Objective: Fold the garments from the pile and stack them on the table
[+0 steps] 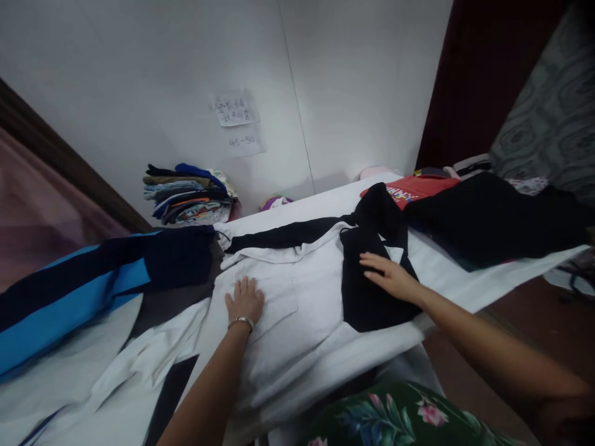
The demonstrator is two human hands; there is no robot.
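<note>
A white-and-black garment [316, 297] lies spread on a long table [332, 195] covered in white cloth. Its near left part is white, a black panel [356, 272] is on the right, and a black strip runs along the far side. My left hand [245, 300], with a bracelet at the wrist, rests flat on the white fabric, fingers spread. On the black panel lies my right hand [390, 277], its fingers stretched out and slightly apart. Neither hand grips any cloth. The garment's exact kind is not plain from how it lies.
A folded clothing stack [190, 195] stands at the back left by the wall. Dark-blue-and-bright-blue clothing [116, 266] and a crumpled white cloth [153, 350] lie to the left. On the right are a red printed garment [423, 186] and black clothing [493, 217].
</note>
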